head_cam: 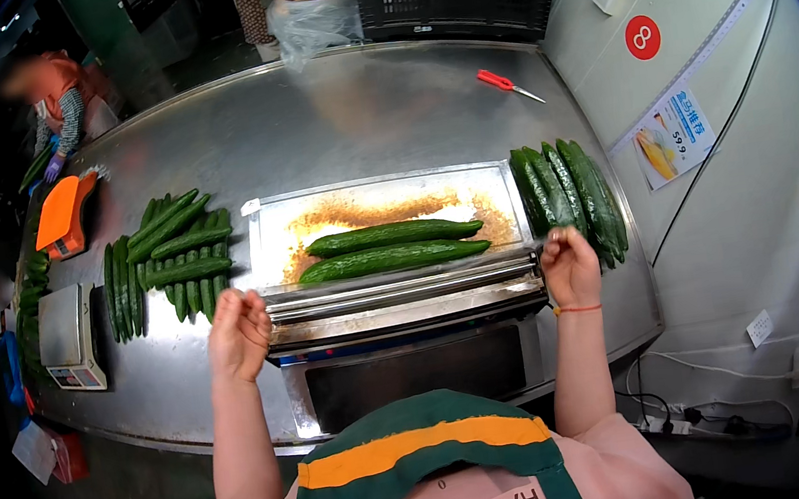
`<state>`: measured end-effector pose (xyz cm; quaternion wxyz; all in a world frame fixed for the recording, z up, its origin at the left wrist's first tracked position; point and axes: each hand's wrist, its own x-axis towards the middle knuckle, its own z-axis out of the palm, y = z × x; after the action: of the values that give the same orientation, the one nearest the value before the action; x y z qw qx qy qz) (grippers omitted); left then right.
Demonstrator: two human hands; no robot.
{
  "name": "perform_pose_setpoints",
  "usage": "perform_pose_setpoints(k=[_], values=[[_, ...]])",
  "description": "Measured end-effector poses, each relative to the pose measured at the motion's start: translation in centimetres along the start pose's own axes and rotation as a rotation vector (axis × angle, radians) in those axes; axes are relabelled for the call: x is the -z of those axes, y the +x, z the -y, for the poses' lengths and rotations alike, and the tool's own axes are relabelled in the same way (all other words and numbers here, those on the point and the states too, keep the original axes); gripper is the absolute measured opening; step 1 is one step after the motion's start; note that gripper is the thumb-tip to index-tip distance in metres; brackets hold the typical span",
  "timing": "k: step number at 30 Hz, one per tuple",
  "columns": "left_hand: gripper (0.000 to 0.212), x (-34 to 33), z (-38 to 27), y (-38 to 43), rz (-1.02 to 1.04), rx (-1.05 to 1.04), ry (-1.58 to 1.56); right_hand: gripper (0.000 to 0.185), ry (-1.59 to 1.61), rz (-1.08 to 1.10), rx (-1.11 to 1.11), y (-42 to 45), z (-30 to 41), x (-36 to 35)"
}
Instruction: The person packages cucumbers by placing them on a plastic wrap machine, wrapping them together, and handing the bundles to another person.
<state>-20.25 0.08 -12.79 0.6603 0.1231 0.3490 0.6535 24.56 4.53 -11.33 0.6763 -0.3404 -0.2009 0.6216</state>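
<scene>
Two cucumbers lie side by side on the stained metal plate of a film-wrapping machine. A strip of clear plastic film stretches along the machine's rollers, just on the near side of the cucumbers. My left hand pinches the film's left end, fingers curled. Its right end is pinched in my right hand, close to several wrapped cucumbers lying on the right. The film is thin and hard to make out at my fingertips.
On the left of the steel table are several stacked cucumbers, a weighing scale and an orange device. Red-handled scissors lie far right. A black crate stands beyond the table. Co-workers stand at the far side.
</scene>
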Motion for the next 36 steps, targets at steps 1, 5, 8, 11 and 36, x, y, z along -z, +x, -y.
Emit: perform_pose_setpoints(k=[1,5,8,11,36], values=[[0.008,-1.1,-0.6,1.0,0.016,-0.044,-0.018,0.017,0.042,-0.018,0.032,0.8,0.4,-1.1],[0.008,-4.3,0.2,7.7,0.132,-0.316,0.202,0.015,-0.411,-0.043,0.252,7.2,-1.9,-4.9],[0.011,-3.6,2.5,10.9,0.005,-0.31,0.543,0.017,-0.825,0.082,0.285,10.2,-5.1,-2.8],[0.021,-4.3,3.3,9.6,0.113,-0.035,1.094,0.014,-1.41,0.177,0.215,9.6,-6.0,-0.8],[0.061,-6.0,2.9,5.9,0.534,-0.49,1.778,0.058,-1.968,0.944,0.729,4.8,-5.5,-4.7]])
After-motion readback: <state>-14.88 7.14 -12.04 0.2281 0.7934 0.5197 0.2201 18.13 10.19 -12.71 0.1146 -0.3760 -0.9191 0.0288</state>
